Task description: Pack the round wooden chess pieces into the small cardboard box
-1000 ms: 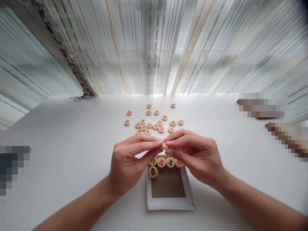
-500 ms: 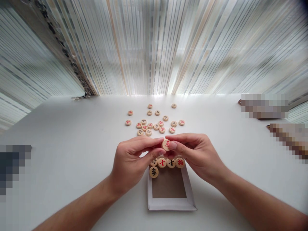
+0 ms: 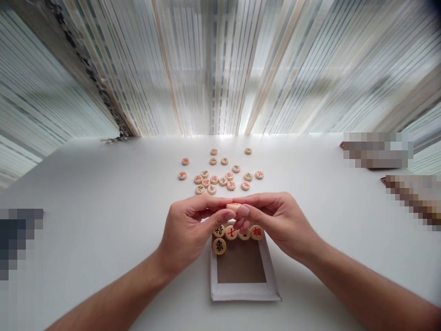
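Beyond the white desk (image 3: 113, 207) hangs a striped curtain (image 3: 193, 69). Left hand (image 3: 193, 225) and right hand (image 3: 279, 225) clamp their fingers (image 3: 262, 199) on one xiangqi piece (image 3: 233, 207), red-marked face up, width running left-right.

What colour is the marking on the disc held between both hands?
Red; the disc shows best in the head view.

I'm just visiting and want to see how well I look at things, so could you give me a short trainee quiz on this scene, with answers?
1. What do the left hand and right hand hold between them?
2. The loose pieces on the white table show: (a) only red characters, (b) only black ones, (c) both red and black?
3. Fill in: in the open box, the lone piece in front of the row of four bears a ___ character.

Key: 1. one round piece; 2. c; 3. black.
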`<state>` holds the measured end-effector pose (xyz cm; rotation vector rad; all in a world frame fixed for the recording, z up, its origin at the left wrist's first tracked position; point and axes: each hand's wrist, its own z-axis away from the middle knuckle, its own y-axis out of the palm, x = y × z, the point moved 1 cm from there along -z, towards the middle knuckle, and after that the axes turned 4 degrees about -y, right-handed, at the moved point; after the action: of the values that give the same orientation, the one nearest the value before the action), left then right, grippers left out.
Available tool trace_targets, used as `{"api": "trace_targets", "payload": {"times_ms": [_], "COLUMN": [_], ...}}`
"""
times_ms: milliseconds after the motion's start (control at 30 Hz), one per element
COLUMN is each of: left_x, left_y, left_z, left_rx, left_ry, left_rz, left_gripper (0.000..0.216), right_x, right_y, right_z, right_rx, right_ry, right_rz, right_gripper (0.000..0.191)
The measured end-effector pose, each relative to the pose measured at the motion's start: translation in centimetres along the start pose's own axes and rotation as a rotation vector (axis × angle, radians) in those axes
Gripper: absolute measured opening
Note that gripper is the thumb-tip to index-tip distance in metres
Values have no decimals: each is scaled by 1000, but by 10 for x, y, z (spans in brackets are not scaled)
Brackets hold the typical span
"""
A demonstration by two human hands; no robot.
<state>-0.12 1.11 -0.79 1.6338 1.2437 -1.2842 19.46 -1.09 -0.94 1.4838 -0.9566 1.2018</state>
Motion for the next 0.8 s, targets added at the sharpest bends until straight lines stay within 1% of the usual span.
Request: {"api": "trace_targets", "payload": {"times_ms": [67, 167, 233, 367, 467, 633, 800], "left_x": [0, 0, 1, 1, 1, 0, 1], "left_y": [0, 1, 2, 3, 3, 4, 4], "left_z": [0, 2, 3, 5, 5, 5, 6], "left_rx": [6, 13, 31, 57, 67, 94, 149], "left_ry": [-2, -14, -30, -52, -73, -57, 4], "left_rz": [-3, 8, 18, 38, 45, 52, -13], "left_gripper": [13, 11, 15, 31, 31, 26, 34], "right_x": [2, 3, 3, 3, 4, 5, 3], "right_y": [1, 2, 2, 3, 4, 4, 2], "right_z": [0, 0, 0, 0, -1, 0, 2], "right_rx": [-8, -17, -13, 2, -1, -14, -34], "right_ry": [-6, 10, 29, 82, 113, 97, 155], "right_rz": [-6, -6, -8, -39, -56, -35, -36], "right_gripper": [29, 33, 37, 45, 48, 36, 36]}}
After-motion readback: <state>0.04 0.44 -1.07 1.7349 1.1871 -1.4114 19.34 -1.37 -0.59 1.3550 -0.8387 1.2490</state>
